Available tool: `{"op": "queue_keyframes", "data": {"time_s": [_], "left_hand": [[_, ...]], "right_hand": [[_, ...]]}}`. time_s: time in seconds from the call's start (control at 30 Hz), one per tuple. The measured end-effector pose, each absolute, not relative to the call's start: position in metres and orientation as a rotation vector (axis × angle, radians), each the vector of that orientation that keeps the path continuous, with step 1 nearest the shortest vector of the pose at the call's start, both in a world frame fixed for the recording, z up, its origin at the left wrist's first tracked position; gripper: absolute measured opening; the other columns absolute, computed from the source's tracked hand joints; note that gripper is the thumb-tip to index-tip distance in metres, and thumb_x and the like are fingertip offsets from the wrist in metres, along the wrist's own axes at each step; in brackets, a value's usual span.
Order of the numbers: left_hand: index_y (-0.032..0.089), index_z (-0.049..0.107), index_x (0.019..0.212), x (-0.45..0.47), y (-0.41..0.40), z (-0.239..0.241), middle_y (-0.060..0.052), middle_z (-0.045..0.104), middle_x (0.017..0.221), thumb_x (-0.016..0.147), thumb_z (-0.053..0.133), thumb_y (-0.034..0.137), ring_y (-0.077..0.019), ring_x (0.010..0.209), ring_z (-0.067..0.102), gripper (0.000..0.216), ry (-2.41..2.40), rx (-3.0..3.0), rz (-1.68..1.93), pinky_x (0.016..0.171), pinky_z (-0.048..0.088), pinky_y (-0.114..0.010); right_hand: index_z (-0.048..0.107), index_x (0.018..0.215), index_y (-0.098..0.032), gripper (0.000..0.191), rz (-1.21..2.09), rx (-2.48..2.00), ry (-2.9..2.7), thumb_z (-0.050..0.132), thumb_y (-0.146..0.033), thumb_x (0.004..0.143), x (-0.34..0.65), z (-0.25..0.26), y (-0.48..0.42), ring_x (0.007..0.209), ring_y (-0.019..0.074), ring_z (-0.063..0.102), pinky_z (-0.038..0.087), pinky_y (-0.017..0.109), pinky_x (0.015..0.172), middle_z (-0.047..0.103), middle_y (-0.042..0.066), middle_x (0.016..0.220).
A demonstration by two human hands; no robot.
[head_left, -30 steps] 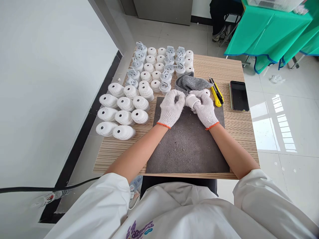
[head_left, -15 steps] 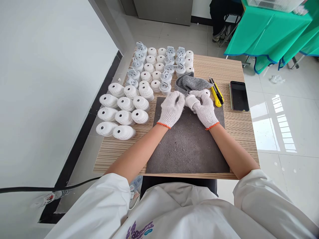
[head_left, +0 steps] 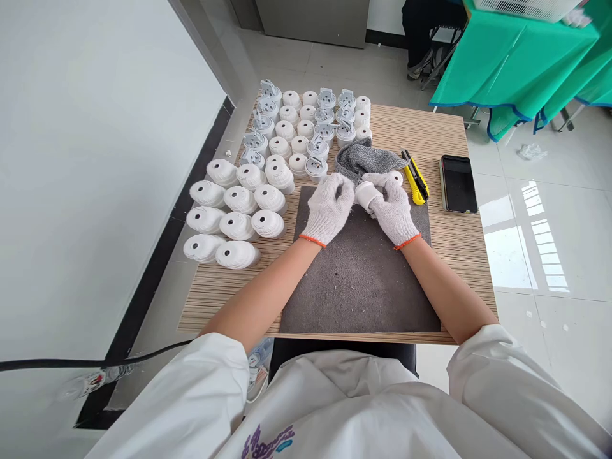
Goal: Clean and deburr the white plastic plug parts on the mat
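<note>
Both my hands wear white knit gloves with orange cuffs, above a dark mat (head_left: 356, 287). My right hand (head_left: 394, 210) is wrapped round a white plastic cylinder-shaped part (head_left: 366, 195), its smooth rim turned toward my left hand. My left hand (head_left: 329, 209) is closed, thumb and fingers pinched together close to that rim; whatever it grips is hidden. Just beyond my right fingers shows a white rounded end with a dark hole (head_left: 396, 179); whether it belongs to the held part I cannot tell. A crumpled grey cloth (head_left: 370, 157) lies behind the hands.
A yellow utility knife (head_left: 417, 182) and a phone (head_left: 459, 183) lie at right. Rows of white ridged housings (head_left: 238, 254) stand at left; several pieces carry grey pronged fittings (head_left: 317, 146). The wood-grain table (head_left: 421, 127) meets a wall (head_left: 95, 159) side. Behind, a person sits near a green-covered table (head_left: 497, 57).
Almost nothing differs. My left hand has shifted very slightly to the left and the view has moved a little; my right hand keeps its hold on the white part.
</note>
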State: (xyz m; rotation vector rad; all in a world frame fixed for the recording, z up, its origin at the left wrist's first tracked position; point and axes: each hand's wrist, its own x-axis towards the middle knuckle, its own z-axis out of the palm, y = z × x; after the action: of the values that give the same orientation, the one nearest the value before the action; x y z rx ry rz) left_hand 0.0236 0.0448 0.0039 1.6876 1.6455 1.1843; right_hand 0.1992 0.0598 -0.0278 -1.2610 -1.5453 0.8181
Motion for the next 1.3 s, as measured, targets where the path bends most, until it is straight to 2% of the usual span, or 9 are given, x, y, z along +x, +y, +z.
{"op": "queue_keyframes", "data": {"time_s": [0.13, 0.3, 0.5, 0.7, 0.83, 0.9, 1.0, 1.1, 1.3], "left_hand": [[0.025, 0.066, 0.093, 0.023, 0.044, 0.005, -0.002, 0.079, 0.104, 0.108, 0.064, 0.015, -0.0183, 0.101, 0.072, 0.018, 1.651, 1.657, 1.178, 0.103, 0.054, -0.033], [0.026, 0.068, 0.094, 0.022, 0.045, 0.006, -0.002, 0.080, 0.108, 0.111, 0.062, 0.021, -0.0195, 0.109, 0.074, 0.019, 1.617, 1.628, 1.153, 0.106, 0.055, -0.033], [0.026, 0.070, 0.094, 0.021, 0.048, -0.001, -0.002, 0.079, 0.102, 0.116, 0.052, 0.027, -0.0216, 0.112, 0.073, 0.028, 1.580, 1.709, 1.142, 0.105, 0.055, -0.033], [0.025, 0.064, 0.084, 0.022, 0.048, -0.001, -0.002, 0.074, 0.091, 0.115, 0.057, 0.033, -0.0224, 0.101, 0.072, 0.033, 1.628, 1.682, 1.119, 0.100, 0.057, -0.034], [0.025, 0.069, 0.088, 0.023, 0.050, -0.002, -0.003, 0.076, 0.097, 0.114, 0.061, 0.031, -0.0234, 0.104, 0.072, 0.027, 1.624, 1.640, 1.129, 0.104, 0.056, -0.037], [0.026, 0.071, 0.093, 0.023, 0.050, -0.004, -0.003, 0.078, 0.102, 0.113, 0.064, 0.029, -0.0227, 0.106, 0.073, 0.021, 1.610, 1.615, 1.175, 0.107, 0.056, -0.038], [0.026, 0.076, 0.110, 0.022, 0.050, -0.010, -0.003, 0.082, 0.121, 0.111, 0.064, 0.023, -0.0208, 0.113, 0.075, 0.013, 1.522, 1.606, 1.291, 0.114, 0.056, -0.038], [0.027, 0.078, 0.122, 0.021, 0.050, -0.013, -0.003, 0.082, 0.134, 0.109, 0.061, 0.017, -0.0201, 0.127, 0.074, 0.024, 1.405, 1.638, 1.338, 0.123, 0.054, -0.037], [0.026, 0.082, 0.123, 0.023, 0.051, -0.008, -0.006, 0.082, 0.136, 0.110, 0.059, 0.019, -0.0223, 0.133, 0.073, 0.027, 1.431, 1.626, 1.246, 0.129, 0.051, -0.040]], "right_hand": [[0.079, 0.126, -0.025, 0.040, 0.807, -1.291, -1.542, 0.068, -0.039, 0.090, 0.199, -0.028, 0.059, 0.106, 0.0269, 0.074, 0.067, 0.055, 0.102, 0.078, 0.008, 0.129], [0.079, 0.129, -0.025, 0.042, 0.812, -1.308, -1.551, 0.070, -0.039, 0.091, 0.199, -0.027, 0.058, 0.102, 0.0259, 0.076, 0.066, 0.058, 0.108, 0.080, 0.007, 0.126], [0.082, 0.127, -0.026, 0.042, 0.794, -1.245, -1.603, 0.073, -0.041, 0.088, 0.199, -0.021, 0.058, 0.124, 0.0311, 0.076, 0.061, 0.060, 0.118, 0.083, 0.006, 0.130], [0.083, 0.127, -0.027, 0.044, 0.836, -1.227, -1.596, 0.073, -0.040, 0.087, 0.199, -0.018, 0.058, 0.129, 0.0312, 0.076, 0.057, 0.060, 0.124, 0.083, 0.004, 0.134], [0.083, 0.127, -0.026, 0.044, 0.855, -1.238, -1.587, 0.072, -0.040, 0.086, 0.199, -0.018, 0.058, 0.129, 0.0302, 0.075, 0.058, 0.056, 0.122, 0.083, 0.005, 0.134], [0.082, 0.131, -0.026, 0.048, 0.858, -1.284, -1.578, 0.073, -0.043, 0.088, 0.198, -0.019, 0.057, 0.121, 0.0294, 0.076, 0.062, 0.056, 0.117, 0.083, 0.005, 0.130], [0.079, 0.139, -0.028, 0.053, 0.790, -1.399, -1.600, 0.074, -0.044, 0.089, 0.195, -0.020, 0.055, 0.108, 0.0282, 0.076, 0.065, 0.057, 0.110, 0.081, 0.007, 0.125], [0.079, 0.143, -0.031, 0.052, 0.668, -1.510, -1.675, 0.072, -0.041, 0.092, 0.193, -0.015, 0.051, 0.110, 0.0289, 0.074, 0.063, 0.058, 0.111, 0.077, 0.008, 0.131], [0.074, 0.153, -0.034, 0.058, 0.512, -1.760, -1.825, 0.065, -0.043, 0.097, 0.188, 0.003, 0.040, 0.115, 0.0365, 0.073, 0.062, 0.061, 0.104, 0.073, 0.013, 0.139]]}}
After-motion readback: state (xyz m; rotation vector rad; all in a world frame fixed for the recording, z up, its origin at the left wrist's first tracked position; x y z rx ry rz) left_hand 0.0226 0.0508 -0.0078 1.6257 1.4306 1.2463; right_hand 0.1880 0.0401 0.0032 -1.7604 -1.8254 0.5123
